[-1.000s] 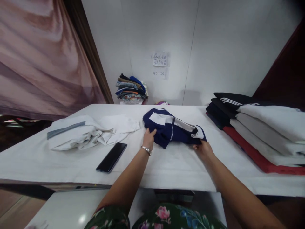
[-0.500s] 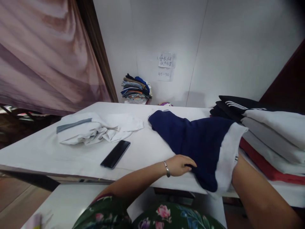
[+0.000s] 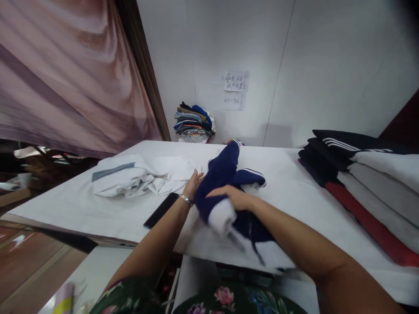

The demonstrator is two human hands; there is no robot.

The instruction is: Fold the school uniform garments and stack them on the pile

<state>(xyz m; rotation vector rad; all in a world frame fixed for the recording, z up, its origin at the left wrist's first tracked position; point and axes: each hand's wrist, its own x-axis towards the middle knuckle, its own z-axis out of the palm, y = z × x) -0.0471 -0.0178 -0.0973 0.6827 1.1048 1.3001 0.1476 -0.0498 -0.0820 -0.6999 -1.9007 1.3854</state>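
A navy blue garment (image 3: pixel 225 168) with white bands and striped ends lies bunched on the white table, partly raised and blurred by motion. My right hand (image 3: pixel 231 196) lies over its middle, fingers curled round the cloth near a white part. At the garment's left edge is my left hand (image 3: pixel 194 184), fingers stretched out and pointing away from me; whether it touches the cloth I cannot tell. Under my left wrist, a black phone (image 3: pixel 161 211) lies on the table. Farther left rests a crumpled white garment (image 3: pixel 121 179) with a grey strip.
On the right of the white table (image 3: pixel 288 183) stands a pile of folded clothes (image 3: pixel 376 183) in black, white, grey and red. Another folded stack (image 3: pixel 194 122) sits at the back by the wall. Paper notes (image 3: pixel 234 90) hang above. A pink curtain (image 3: pixel 65 65) hangs at left.
The navy garment has gone from spread out to bunched, moving left. My right hand has come out of its white end onto its middle. My left hand has let go and moved up and left.
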